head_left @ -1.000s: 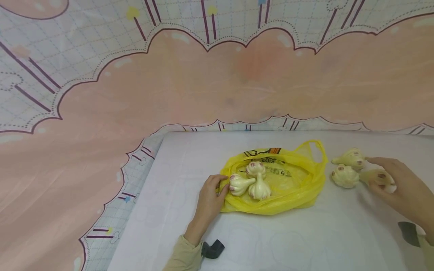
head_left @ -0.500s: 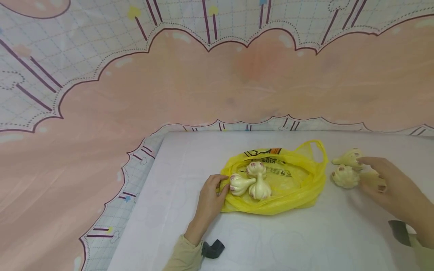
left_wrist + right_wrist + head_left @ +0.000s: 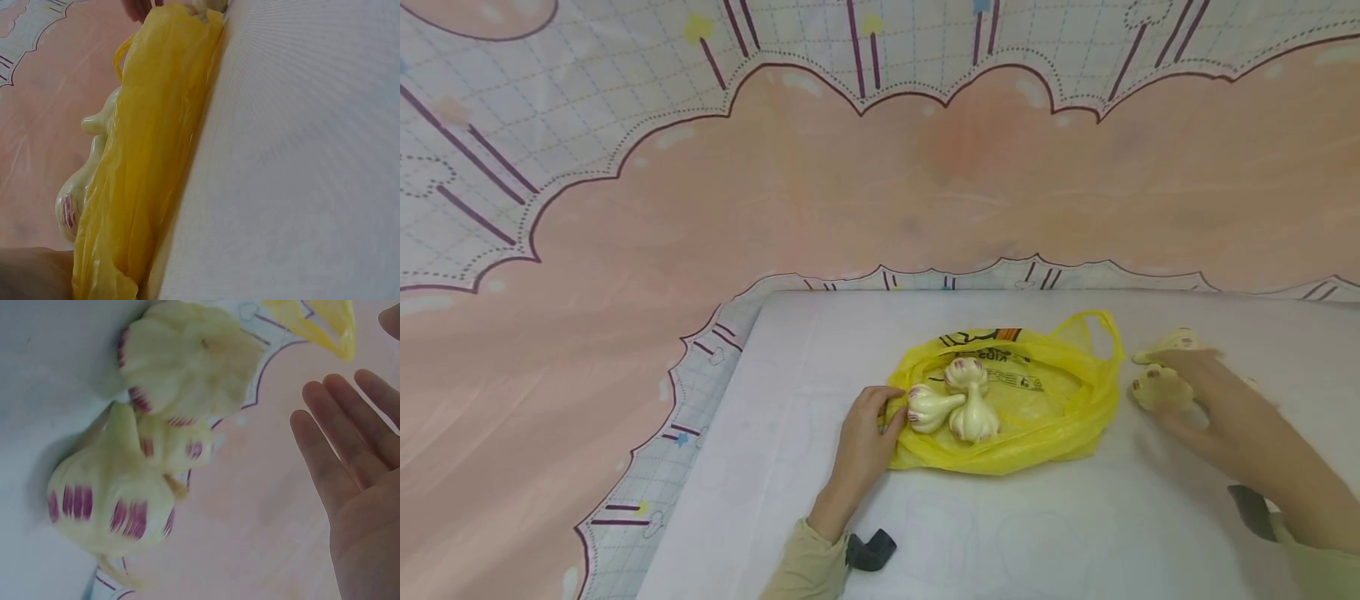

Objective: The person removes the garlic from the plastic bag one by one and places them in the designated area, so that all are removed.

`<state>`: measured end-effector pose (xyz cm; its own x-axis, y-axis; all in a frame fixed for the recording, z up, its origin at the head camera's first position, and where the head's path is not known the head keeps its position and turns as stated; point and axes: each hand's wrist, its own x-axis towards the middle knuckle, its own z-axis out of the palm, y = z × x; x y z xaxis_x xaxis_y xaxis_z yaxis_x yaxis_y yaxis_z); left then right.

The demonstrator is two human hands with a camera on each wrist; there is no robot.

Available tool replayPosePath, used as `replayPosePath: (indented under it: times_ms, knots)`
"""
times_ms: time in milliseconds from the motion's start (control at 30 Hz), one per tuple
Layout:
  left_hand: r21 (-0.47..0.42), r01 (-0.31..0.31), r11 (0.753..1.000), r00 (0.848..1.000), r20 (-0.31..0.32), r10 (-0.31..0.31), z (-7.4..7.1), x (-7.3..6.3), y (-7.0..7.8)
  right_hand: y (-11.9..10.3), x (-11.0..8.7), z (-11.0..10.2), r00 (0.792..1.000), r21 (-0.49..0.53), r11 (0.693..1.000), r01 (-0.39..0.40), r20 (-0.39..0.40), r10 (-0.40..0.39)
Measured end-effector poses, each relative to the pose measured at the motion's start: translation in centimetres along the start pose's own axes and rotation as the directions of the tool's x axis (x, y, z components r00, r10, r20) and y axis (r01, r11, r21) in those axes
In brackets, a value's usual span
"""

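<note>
A yellow plastic bag lies with its mouth spread on the table. Three pale garlic bulbs with purple marks sit in it, one garlic bulb at the front. My left hand pinches the bag's left rim between thumb and fingers. To the right of the bag, my right hand reaches over three more garlic bulbs, partly hiding them. Nearest its thumb is a garlic bulb; another garlic bulb shows behind the fingers. In the right wrist view the fingers are extended, apart from the garlic bulbs.
The white table ends at a patterned pink cloth backdrop, which also hangs down along the left side. A bag handle loop sticks up at the bag's right end. Each wrist wears a black strap.
My right hand has moved left across the garlic bulbs, from the rightmost one toward the one nearest the bag. My left hand and the bag have stayed in place.
</note>
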<state>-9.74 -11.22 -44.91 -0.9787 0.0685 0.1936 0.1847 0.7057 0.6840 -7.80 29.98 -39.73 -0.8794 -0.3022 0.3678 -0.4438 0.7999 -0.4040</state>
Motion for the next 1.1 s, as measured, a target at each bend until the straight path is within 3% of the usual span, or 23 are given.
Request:
replayPosePath:
  times_ms: [367,533,833,1100]
  knots:
    - [0.011,0.0,1.0,1.0,-0.002,0.0,0.0,0.0,-0.1,-2.1,0.9,0.7,0.998,0.006,0.998,0.067,0.004,-0.067]
    - [0.009,-0.005,1.0,1.0,-0.004,0.005,0.0,0.0,0.0,-3.0,1.3,1.1,0.991,-0.011,0.992,0.126,-0.035,-0.127]
    - [0.005,-0.007,1.0,1.0,-0.004,0.007,-0.1,0.0,0.0,-4.2,1.9,1.6,0.986,-0.08,0.983,0.166,-0.013,-0.168]
    - [0.006,0.0,1.0,1.0,-0.001,0.0,-0.1,0.0,0.2,-5.3,2.4,2.1,0.99,-0.079,0.987,0.141,0.037,-0.139]
